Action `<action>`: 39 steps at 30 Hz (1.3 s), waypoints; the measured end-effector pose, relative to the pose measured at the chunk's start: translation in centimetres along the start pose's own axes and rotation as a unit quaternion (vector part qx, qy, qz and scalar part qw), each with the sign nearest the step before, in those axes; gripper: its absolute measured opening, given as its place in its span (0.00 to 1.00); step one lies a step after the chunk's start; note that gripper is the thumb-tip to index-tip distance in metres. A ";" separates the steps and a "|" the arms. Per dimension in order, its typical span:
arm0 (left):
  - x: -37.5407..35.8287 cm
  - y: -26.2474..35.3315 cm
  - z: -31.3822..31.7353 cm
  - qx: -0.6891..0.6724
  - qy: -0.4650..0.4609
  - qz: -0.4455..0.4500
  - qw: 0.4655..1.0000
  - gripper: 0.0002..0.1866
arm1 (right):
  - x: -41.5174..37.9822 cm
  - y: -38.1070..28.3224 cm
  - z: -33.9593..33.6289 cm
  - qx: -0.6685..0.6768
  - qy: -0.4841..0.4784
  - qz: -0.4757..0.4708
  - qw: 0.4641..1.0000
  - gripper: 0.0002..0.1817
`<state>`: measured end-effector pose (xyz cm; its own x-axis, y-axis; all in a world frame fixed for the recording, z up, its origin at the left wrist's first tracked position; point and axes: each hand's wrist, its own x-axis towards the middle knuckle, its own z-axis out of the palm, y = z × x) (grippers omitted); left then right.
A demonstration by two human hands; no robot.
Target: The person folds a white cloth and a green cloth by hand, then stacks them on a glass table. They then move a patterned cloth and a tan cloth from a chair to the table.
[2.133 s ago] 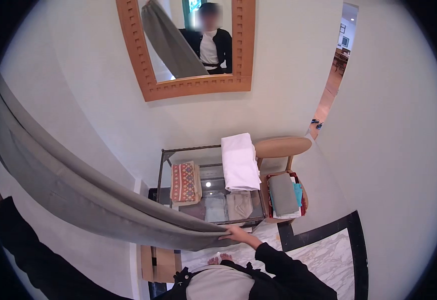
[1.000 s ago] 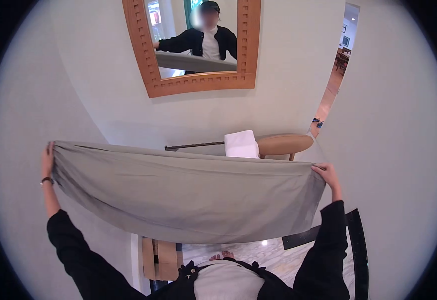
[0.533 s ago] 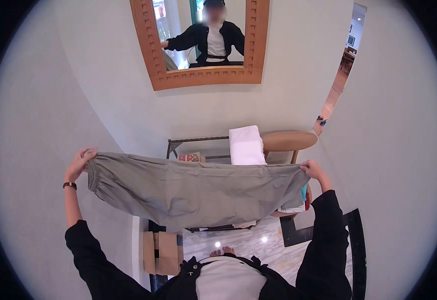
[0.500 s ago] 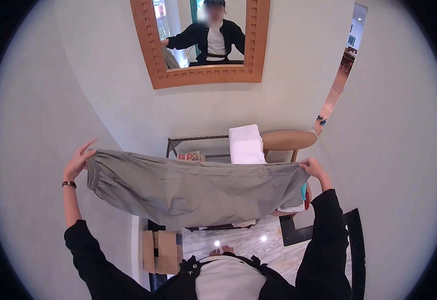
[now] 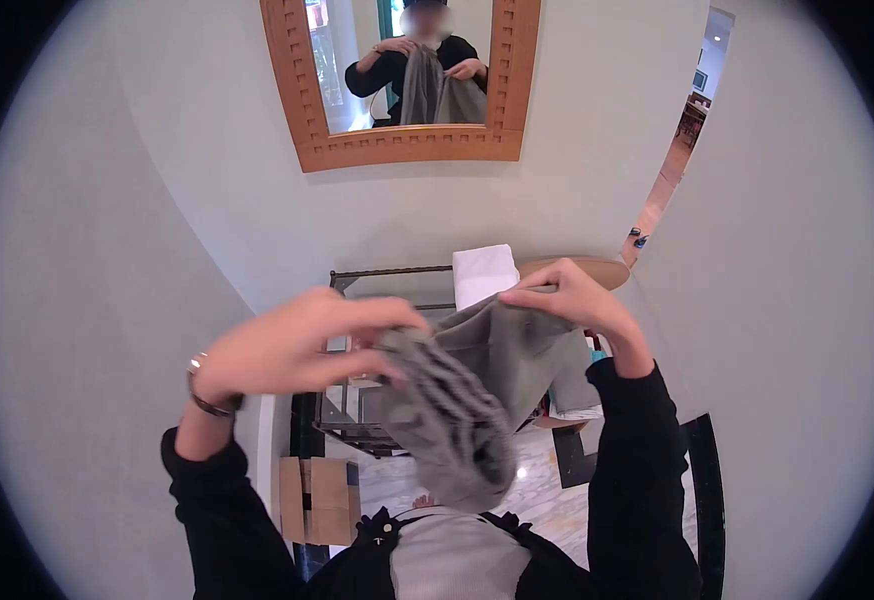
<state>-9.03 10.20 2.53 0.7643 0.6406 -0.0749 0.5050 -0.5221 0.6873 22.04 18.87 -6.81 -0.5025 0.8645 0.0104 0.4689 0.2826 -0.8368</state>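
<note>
A grey cloth garment [image 5: 517, 350] with a gathered elastic edge hangs folded between my hands, in front of my chest. My left hand [image 5: 307, 340], blurred by motion, is closed on the gathered end, thumb and fingers around the cloth. My right hand [image 5: 572, 295] pinches the garment's top edge between thumb and fingertips. Below the left hand the bunched cloth droops in loose folds, smeared by movement.
Behind the garment stands a dark metal-framed glass rack [image 5: 342, 285] with a folded white cloth [image 5: 485, 275] on top. A brown-seated chair [image 5: 602, 272] is beside it. A cardboard box [image 5: 332, 500] sits on the floor at left. A wood-framed mirror [image 5: 412, 150] hangs on the wall.
The garment was stretched wide between outspread arms. Both hands have come inward, the left one much farther to the right and nearer, and the cloth now hangs folded and bunched.
</note>
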 end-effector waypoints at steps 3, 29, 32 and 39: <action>3.2 -0.5 3.8 0.271 0.083 0.133 0.950 0.17 | 0.1 -2.0 0.9 -0.015 -0.095 -0.035 0.995 0.16; 6.8 -3.9 10.1 -0.141 0.325 0.066 0.933 0.13 | -5.3 -4.9 3.3 0.078 -0.031 -0.142 0.986 0.32; 7.0 -4.6 9.9 -0.267 0.263 0.061 0.925 0.16 | -5.8 -5.8 3.1 0.007 -0.026 -0.139 0.990 0.34; 6.0 -8.7 11.2 -0.050 0.082 0.072 0.993 0.31 | -7.1 -5.5 -0.2 0.062 0.053 -0.192 0.978 0.31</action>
<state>-4.32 12.32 -11.96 0.7464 0.6500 0.1428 0.3457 -0.5621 0.7514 23.17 11.31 -2.21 -0.5428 0.7443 0.3891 0.1656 0.5491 -0.8192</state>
